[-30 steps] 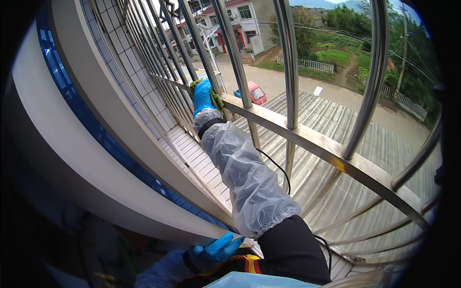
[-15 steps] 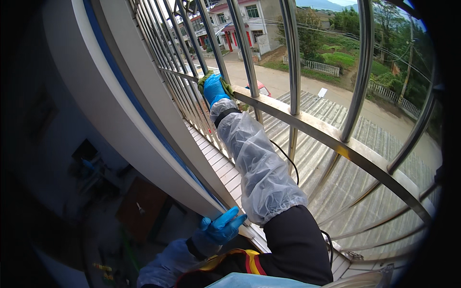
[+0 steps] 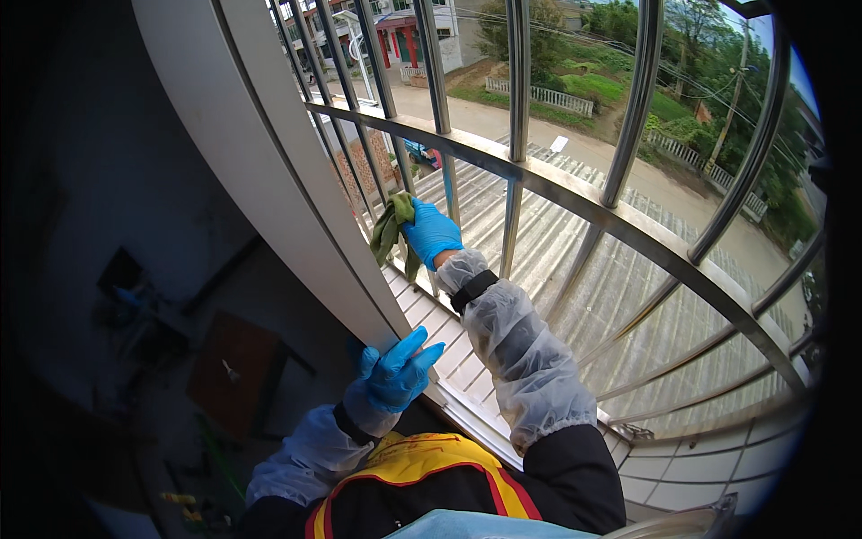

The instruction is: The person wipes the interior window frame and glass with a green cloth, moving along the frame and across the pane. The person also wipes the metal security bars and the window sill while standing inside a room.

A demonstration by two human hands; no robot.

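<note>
My right hand point(image 3: 433, 234), in a blue glove, grips an olive-green cloth point(image 3: 392, 226). The cloth hangs in folds against a metal bar, below the crossbar point(image 3: 489, 158) of the window grille. My left hand point(image 3: 396, 370), also in a blue glove, is by the lower end of the window frame point(image 3: 301, 193). Its fingers are apart, pointing up and right, with nothing seen in them; whether they touch the frame is unclear. Clear plastic sleeves with black wristbands cover both forearms.
Curved steel bars point(image 3: 637, 108) run across the right side. Below lie a tiled sill point(image 3: 431, 321) and, outside, a corrugated roof point(image 3: 655, 305). Inside the dark room at left stands a reddish-brown table point(image 3: 235, 377) with a brush-like object on it.
My right hand has drawn back from the crossbar, lower and nearer, and the cloth now hangs more visibly. My left hand has shifted slightly up and left. The view has turned.
</note>
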